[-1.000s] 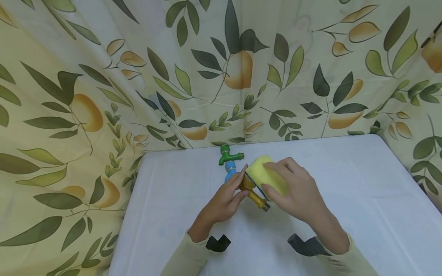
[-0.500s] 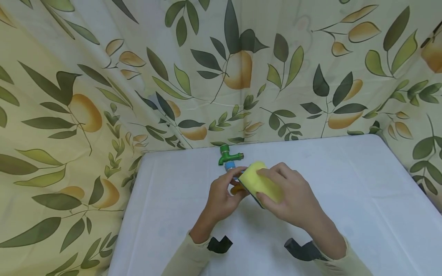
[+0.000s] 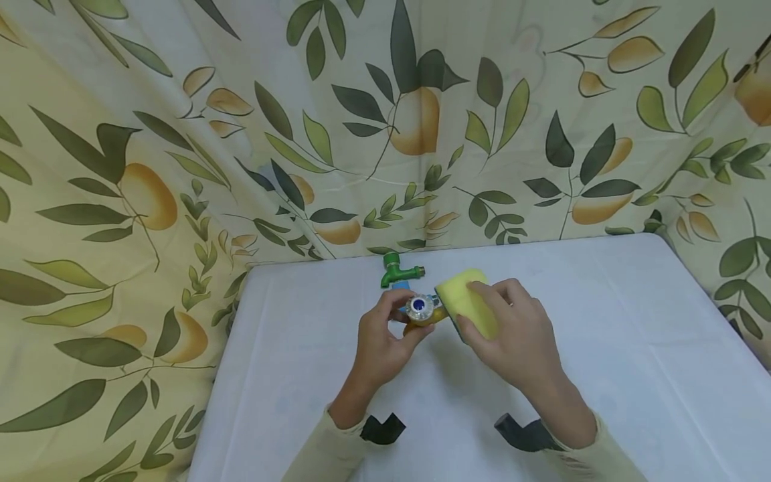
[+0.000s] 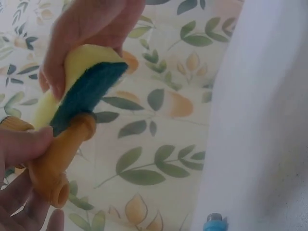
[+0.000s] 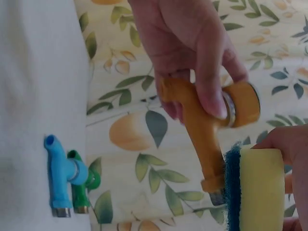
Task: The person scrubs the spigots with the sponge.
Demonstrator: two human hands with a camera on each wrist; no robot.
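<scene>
The left hand's [image 3: 385,338] curled fingers held the orange tap [image 5: 203,132] over the tabletop [image 3: 271,375]; the right hand's [image 3: 523,328] pinched the sponge [image 3: 472,304], rough side on the tap. Rubbing seemed begun, not finished. The blue tap [image 5: 59,173] and green tap [image 3: 395,272] lay untouched near the far edge.

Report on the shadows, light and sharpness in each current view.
Head: fairly even light, a soft shadow on the white table below the sponge; left wrist: dimmer, with soft edges on the orange tap; right wrist: dim too, the patterned cloth slightly hazy.
</scene>
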